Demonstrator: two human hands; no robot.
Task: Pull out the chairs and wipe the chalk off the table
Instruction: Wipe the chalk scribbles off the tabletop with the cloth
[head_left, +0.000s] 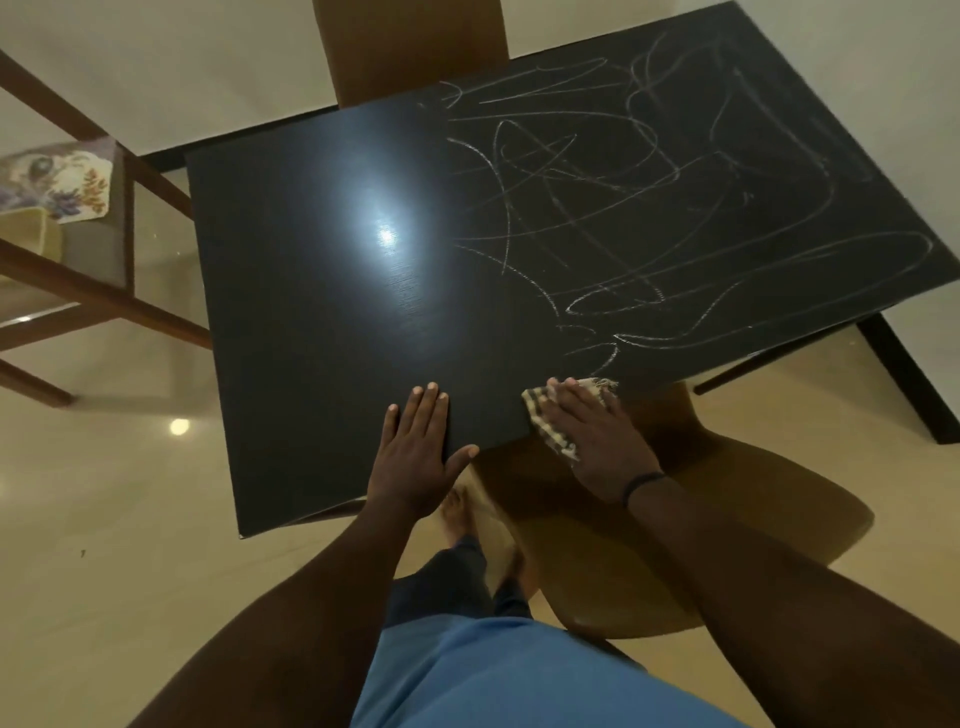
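The black table (322, 322) has white chalk scribbles (649, 208) across its right half; its left half shows no chalk and reflects a lamp. My left hand (415, 457) lies flat with straight fingers on the near edge. My right hand (597, 441) presses a checked cloth (545, 421) flat at the table's near edge, just below the lowest chalk marks. A tan chair (675, 545) stands pulled out under my right arm. Another tan chair back (415, 47) rises at the far side.
A wooden frame with glass shelves (104, 291) stands to the left, holding a patterned mat (57, 182). My bare feet (457, 514) are on the glossy beige floor between the table and the near chair. A dark table leg (909, 384) is at right.
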